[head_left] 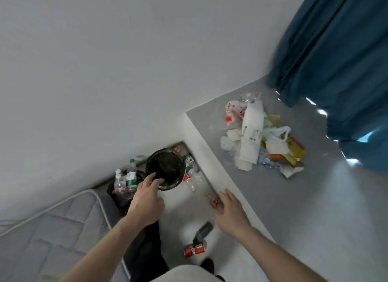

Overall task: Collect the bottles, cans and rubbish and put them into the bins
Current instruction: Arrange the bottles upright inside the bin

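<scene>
Near bin (165, 169), left hand (147, 200) and right hand (230, 212) spread, empty; red can (193, 249) lying sideways.

light: soft, even, dimmish | source: daylight leaking under curtain (336, 57) at 3 o'clock | glare: sheening on floor (336, 197) toward 4 o'clock | blur: overall softness, curtain edge smearing | distortion: wide-angle bending lines at edges

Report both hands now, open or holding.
Left hand: open, fingers at the black bin rim, holding nothing.
Right hand: open, empty.
</scene>
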Motion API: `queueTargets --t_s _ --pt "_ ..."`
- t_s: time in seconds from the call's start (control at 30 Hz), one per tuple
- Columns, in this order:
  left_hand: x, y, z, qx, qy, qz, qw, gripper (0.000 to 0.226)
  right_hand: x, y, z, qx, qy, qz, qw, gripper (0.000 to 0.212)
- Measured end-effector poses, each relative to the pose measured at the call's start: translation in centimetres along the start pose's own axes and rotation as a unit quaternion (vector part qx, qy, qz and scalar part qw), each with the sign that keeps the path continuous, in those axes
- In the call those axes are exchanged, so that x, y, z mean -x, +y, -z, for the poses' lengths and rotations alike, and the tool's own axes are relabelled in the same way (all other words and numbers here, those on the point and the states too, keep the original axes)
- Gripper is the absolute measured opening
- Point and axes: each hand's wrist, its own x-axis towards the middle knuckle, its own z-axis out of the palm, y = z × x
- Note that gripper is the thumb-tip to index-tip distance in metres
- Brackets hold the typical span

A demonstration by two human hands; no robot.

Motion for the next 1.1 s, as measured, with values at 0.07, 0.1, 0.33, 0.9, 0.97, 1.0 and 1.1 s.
queueTargets --t_s 0.07,0.1,0.33,0.9,0.97,1.0,1.1 --pt "1.7 3.9 -0.8 -0.017 -0.012 -0.037 0.999 0.065 2.9 3.1 1.6 -0.020 0.024 -0.012 0.999 0.066" --pt "2.4 5.5 -1.1 -0.028 -0.018 -0.052 0.998 0.065 4.2 4.4 2.4 -0.027 0.034 -0.020 0.999 0.067" --pt "4.3 12.8 -2.2 -0.079 -0.056 -0.118 0.988 0.064 10.1 10.6 5.1 -0.074 0.094 -0.074 0.990 0.065" --pt "4.1 9.1 -5.6 -0.207 -0.187 -0.170 0.945 0.063 20.5 15.4 -4.4 -0.166 0.080 -0.265 0.947 0.067" --pt "4.8 9.0 -6.3 -0.220 -0.202 -0.175 0.938 0.062 21.7 15.9 -5.4 -0.170 0.072 -0.273 0.944 0.067" --pt "5.2 9.0 -6.8 -0.228 -0.205 -0.181 0.935 0.062 22.2 16.2 -5.9 -0.173 0.069 -0.273 0.944 0.067" --pt "6.3 9.9 -8.3 -0.231 -0.210 -0.183 0.932 0.061 23.7 17.3 -6.4 -0.180 0.054 -0.268 0.945 0.067"
